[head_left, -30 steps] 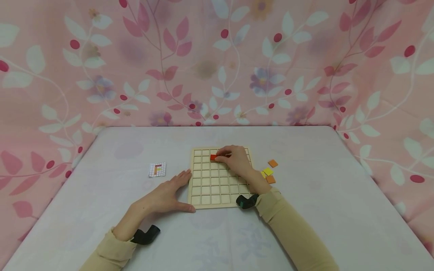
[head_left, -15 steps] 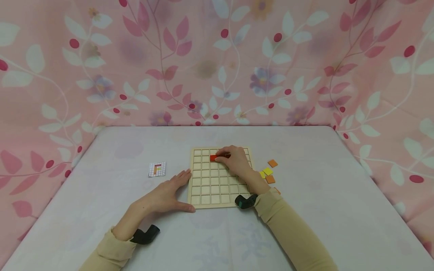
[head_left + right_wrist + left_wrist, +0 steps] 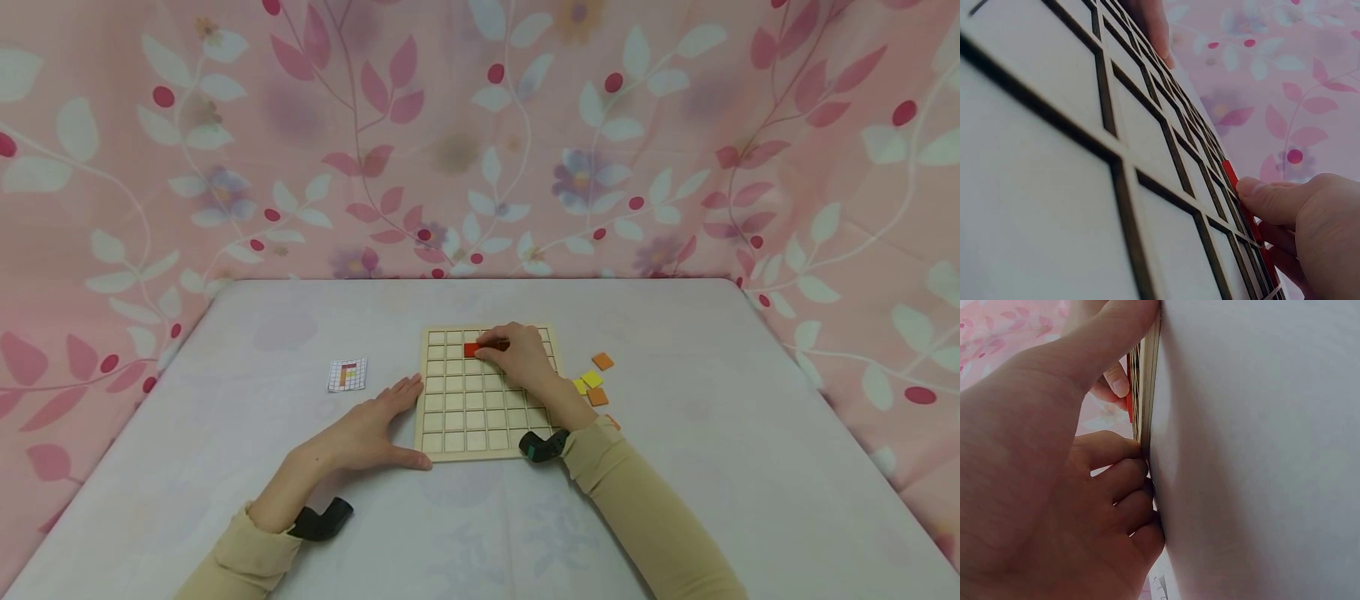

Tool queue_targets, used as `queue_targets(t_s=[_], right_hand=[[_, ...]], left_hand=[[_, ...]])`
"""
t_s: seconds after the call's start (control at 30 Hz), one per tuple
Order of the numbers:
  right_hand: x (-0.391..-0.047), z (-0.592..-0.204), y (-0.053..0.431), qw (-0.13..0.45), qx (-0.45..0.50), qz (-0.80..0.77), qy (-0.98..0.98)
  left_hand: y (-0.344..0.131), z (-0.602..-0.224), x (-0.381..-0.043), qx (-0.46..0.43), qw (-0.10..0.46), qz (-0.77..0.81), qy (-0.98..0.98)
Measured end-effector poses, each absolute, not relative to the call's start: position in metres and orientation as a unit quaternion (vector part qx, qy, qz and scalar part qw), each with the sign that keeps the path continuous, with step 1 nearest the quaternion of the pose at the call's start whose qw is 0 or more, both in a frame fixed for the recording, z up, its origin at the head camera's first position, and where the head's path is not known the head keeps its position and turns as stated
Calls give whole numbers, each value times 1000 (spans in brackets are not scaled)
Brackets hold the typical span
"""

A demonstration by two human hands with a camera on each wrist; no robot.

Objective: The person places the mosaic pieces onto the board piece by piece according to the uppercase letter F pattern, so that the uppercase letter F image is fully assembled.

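Observation:
A pale wooden grid board (image 3: 455, 419) lies on the table in the head view. My left hand (image 3: 362, 433) rests against its left edge, fingers spread, thumb at the near corner. In the left wrist view those fingertips (image 3: 1138, 506) touch the board's side. Over the board's upper part, my right hand (image 3: 525, 358) pinches at a red tile (image 3: 471, 350) with thumb and index finger. More red shows under the fingers, partly hidden. In the right wrist view, the thumb lies on the red tile (image 3: 1230, 173), with the other fingers beside further red pieces.
Right of the board lie loose tiles: an orange tile (image 3: 603, 361), a yellow tile (image 3: 592, 379) and another orange tile (image 3: 597, 397), plus others partly covered. A small pattern card (image 3: 347, 375) with a coloured shape on a grid lies to the left. Patterned pink cloth (image 3: 480, 142) hangs behind the table.
The red tile has shifted very slightly left and sits squarer in its cell. An orange tile edge now shows beside the right sleeve. The left hand has stayed in place.

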State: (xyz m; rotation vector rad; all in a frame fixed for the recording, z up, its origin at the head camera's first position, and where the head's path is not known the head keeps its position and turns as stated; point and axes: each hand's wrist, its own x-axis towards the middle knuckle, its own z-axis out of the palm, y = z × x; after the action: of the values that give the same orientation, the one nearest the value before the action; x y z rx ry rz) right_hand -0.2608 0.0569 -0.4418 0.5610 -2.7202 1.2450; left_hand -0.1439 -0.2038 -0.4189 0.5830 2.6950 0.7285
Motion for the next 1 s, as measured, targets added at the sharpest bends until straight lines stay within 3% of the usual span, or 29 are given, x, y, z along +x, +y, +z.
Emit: queue_targets(t_s=[1.0], right_hand=[[-262,-446,58,58,200,413,-887]], left_hand=[[-204,-418,-144,191,152,253,936]])
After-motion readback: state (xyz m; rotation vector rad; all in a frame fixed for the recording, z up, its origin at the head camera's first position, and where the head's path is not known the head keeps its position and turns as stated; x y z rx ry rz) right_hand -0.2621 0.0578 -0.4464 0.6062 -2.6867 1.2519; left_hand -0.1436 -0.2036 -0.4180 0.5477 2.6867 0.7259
